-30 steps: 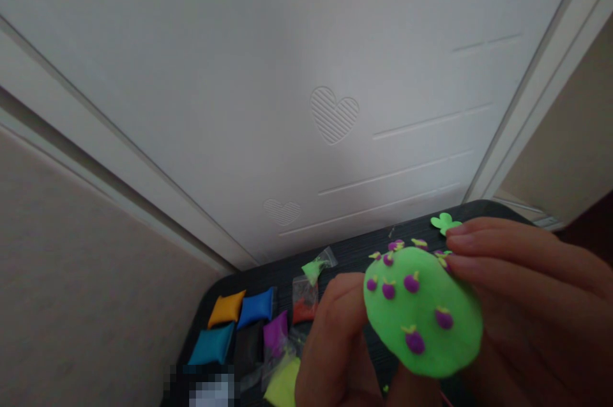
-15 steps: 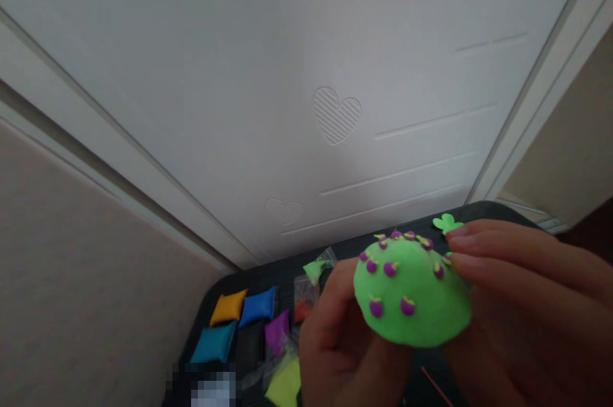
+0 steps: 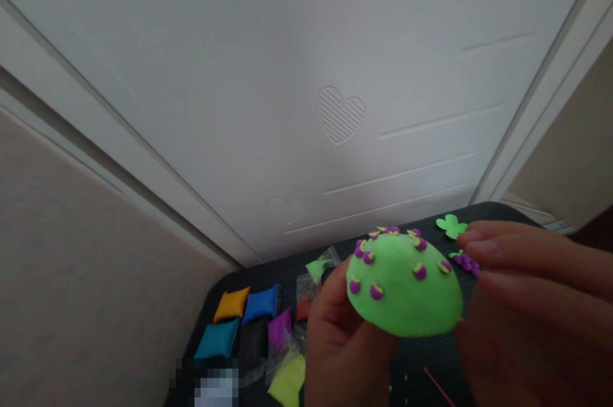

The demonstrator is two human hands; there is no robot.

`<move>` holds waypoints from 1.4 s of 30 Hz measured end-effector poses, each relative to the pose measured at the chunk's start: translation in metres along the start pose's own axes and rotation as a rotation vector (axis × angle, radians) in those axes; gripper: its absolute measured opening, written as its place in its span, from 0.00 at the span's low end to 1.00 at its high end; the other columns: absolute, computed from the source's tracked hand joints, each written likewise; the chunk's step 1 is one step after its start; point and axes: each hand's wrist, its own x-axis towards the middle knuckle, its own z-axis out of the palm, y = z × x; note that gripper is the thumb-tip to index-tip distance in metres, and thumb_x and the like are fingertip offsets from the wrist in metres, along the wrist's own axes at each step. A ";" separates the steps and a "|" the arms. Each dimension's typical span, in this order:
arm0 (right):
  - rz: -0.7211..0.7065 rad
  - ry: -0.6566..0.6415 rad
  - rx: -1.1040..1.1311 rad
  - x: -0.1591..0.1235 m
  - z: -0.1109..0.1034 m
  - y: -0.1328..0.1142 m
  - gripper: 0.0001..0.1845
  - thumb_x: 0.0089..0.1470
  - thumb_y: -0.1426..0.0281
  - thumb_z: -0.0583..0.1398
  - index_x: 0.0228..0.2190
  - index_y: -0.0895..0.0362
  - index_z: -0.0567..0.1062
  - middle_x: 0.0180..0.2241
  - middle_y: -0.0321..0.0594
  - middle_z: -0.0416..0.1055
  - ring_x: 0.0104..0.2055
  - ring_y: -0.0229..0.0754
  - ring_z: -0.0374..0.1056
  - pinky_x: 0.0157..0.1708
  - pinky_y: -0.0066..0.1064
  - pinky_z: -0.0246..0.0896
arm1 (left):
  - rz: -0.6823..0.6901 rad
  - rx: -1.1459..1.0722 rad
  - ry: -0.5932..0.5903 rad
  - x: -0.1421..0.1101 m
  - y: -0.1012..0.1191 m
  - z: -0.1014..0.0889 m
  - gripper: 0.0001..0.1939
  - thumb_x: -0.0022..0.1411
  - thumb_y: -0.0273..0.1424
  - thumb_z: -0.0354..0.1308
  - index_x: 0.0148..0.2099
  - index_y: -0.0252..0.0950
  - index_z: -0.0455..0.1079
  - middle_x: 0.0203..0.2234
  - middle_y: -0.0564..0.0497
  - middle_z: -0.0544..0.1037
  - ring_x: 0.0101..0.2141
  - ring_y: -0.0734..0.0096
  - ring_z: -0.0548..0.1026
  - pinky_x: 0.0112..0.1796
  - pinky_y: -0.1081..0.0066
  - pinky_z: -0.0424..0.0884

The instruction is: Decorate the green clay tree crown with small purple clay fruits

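Note:
A green clay dome (image 3: 402,292), dotted with small purple balls that carry yellow bits, is held up over the dark table. My left hand (image 3: 345,337) grips it from the left and below, its fingers partly hidden behind the dome. To its right, my right hand (image 3: 541,285) has its fingers stretched out close to the dome's edge; the thumb side is dim and I cannot tell whether it touches. Just beyond those fingertips lie a green clover-like clay piece (image 3: 451,226) and a purple grape-like cluster (image 3: 465,262).
Orange (image 3: 232,304), blue (image 3: 261,304), teal (image 3: 217,338), black and purple (image 3: 280,331) clay packs lie at the table's left. Opened bags with yellow (image 3: 288,379), red and green clay are nearer the middle. A thin pink stick (image 3: 438,386) rests in front. A white heart-patterned panel (image 3: 239,75) stands behind.
The dome has turned in my left hand, so its purple dots sit differently. My right hand has drawn back slightly right, uncovering the purple cluster and more of the green clover-like piece.

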 end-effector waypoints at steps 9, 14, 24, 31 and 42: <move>0.147 -0.119 -0.035 -0.012 -0.014 0.007 0.08 0.50 0.57 0.54 0.35 0.39 0.65 0.38 0.32 0.63 0.39 0.42 0.61 0.35 0.38 0.59 | 0.046 -0.025 -0.027 -0.003 0.001 0.001 0.12 0.44 0.32 0.64 0.35 0.42 0.74 0.34 0.50 0.77 0.36 0.66 0.75 0.36 0.71 0.72; 0.024 -0.133 -0.057 -0.006 -0.020 0.013 0.10 0.48 0.61 0.57 0.36 0.39 0.66 0.40 0.32 0.64 0.35 0.40 0.63 0.27 0.34 0.61 | 0.303 0.121 0.071 -0.004 0.004 0.002 0.09 0.44 0.28 0.64 0.32 0.43 0.75 0.30 0.50 0.76 0.33 0.69 0.74 0.37 0.70 0.71; 0.076 -0.161 -0.102 -0.004 -0.019 0.009 0.07 0.49 0.57 0.55 0.30 0.44 0.68 0.40 0.35 0.64 0.34 0.39 0.64 0.25 0.32 0.61 | 0.464 0.306 0.136 -0.008 0.001 -0.001 0.13 0.44 0.27 0.63 0.35 0.46 0.74 0.32 0.52 0.76 0.33 0.69 0.74 0.33 0.73 0.72; 0.114 -0.171 -0.095 -0.005 -0.019 0.009 0.06 0.49 0.58 0.55 0.29 0.45 0.68 0.41 0.33 0.63 0.34 0.39 0.62 0.26 0.32 0.62 | 0.509 0.360 0.133 -0.010 -0.003 -0.003 0.13 0.46 0.28 0.63 0.37 0.45 0.74 0.34 0.52 0.75 0.35 0.69 0.74 0.35 0.72 0.72; 0.107 -0.194 -0.087 -0.008 -0.021 0.009 0.06 0.50 0.59 0.54 0.32 0.43 0.67 0.41 0.31 0.63 0.38 0.39 0.61 0.36 0.33 0.62 | 0.602 0.439 0.188 -0.008 0.000 0.000 0.11 0.47 0.28 0.61 0.36 0.44 0.74 0.34 0.51 0.76 0.33 0.69 0.74 0.34 0.70 0.72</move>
